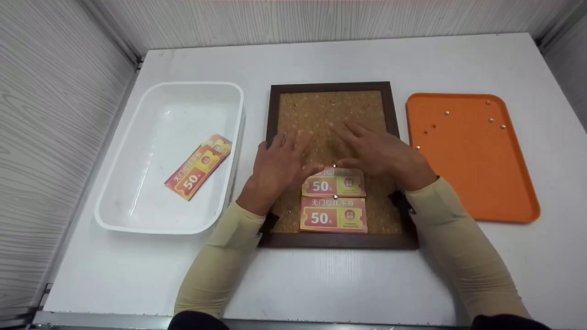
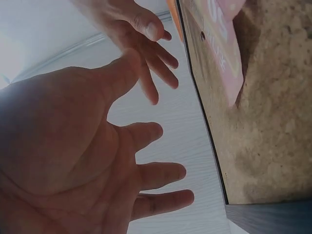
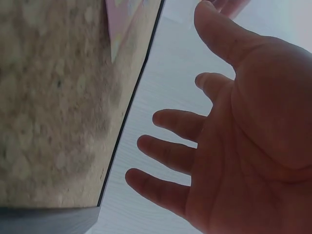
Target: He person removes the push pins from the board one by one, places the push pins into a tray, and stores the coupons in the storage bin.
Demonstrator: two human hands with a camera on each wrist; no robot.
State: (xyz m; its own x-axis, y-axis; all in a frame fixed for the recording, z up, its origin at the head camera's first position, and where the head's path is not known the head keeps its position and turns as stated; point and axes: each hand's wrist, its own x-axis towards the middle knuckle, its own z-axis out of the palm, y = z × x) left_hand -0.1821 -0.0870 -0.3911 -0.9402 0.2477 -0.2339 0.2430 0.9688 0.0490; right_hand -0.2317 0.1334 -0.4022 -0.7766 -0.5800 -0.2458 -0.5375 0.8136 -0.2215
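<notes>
A cork board (image 1: 316, 110) in a dark brown frame lies on the white table. Two pink and yellow coupons marked 50 are on its lower half, the lower coupon (image 1: 333, 215) just below the upper coupon (image 1: 319, 185). A metal push pin (image 1: 335, 196) sits at the top edge of the lower one, and another pin (image 1: 335, 166) at the top of the upper one. Both my left hand (image 1: 280, 167) and my right hand (image 1: 380, 149) hover over the board with fingers spread, holding nothing. In the wrist views, both palms stand apart from the cork.
To the left stands a white plastic tub (image 1: 124, 183) with more coupons (image 1: 198, 167) lying in it. An orange tray (image 1: 477, 178) on the right carries several small pins (image 1: 446, 113). Wood-grain panels (image 1: 321, 20) enclose the table at the back and sides.
</notes>
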